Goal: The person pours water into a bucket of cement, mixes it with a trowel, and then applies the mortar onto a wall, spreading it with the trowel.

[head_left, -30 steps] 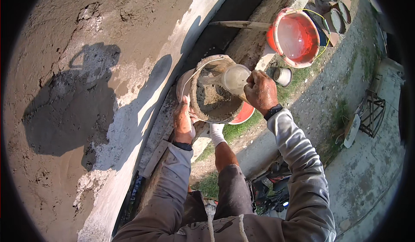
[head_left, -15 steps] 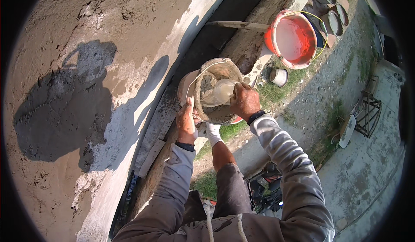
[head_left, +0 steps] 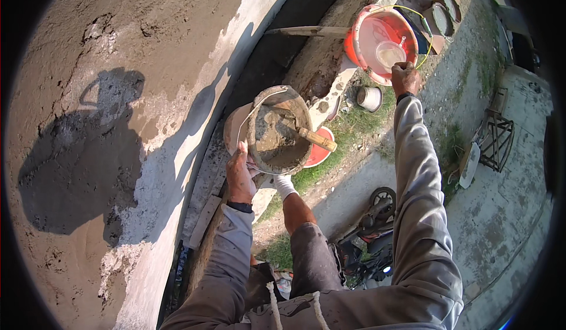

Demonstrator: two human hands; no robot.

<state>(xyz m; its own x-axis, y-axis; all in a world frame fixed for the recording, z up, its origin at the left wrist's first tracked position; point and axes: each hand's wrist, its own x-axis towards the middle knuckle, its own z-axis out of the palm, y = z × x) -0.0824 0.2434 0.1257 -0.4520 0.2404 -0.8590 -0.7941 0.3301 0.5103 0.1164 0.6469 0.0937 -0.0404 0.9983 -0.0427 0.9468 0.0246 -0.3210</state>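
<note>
The left hand's [head_left: 240,176] fingers hold the side of the pail [head_left: 299,107] and the right hand's [head_left: 406,79] grip a cup [head_left: 390,54] at the red bucket's [head_left: 408,32] mouth, so a slack left hold could tip out mortar [head_left: 272,135] and trowel [head_left: 318,139].

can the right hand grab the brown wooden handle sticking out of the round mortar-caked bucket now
Probably not while the right hand holds the translucent round cup at the red round bucket; otherwise nothing seems to block the wooden handle.
</note>
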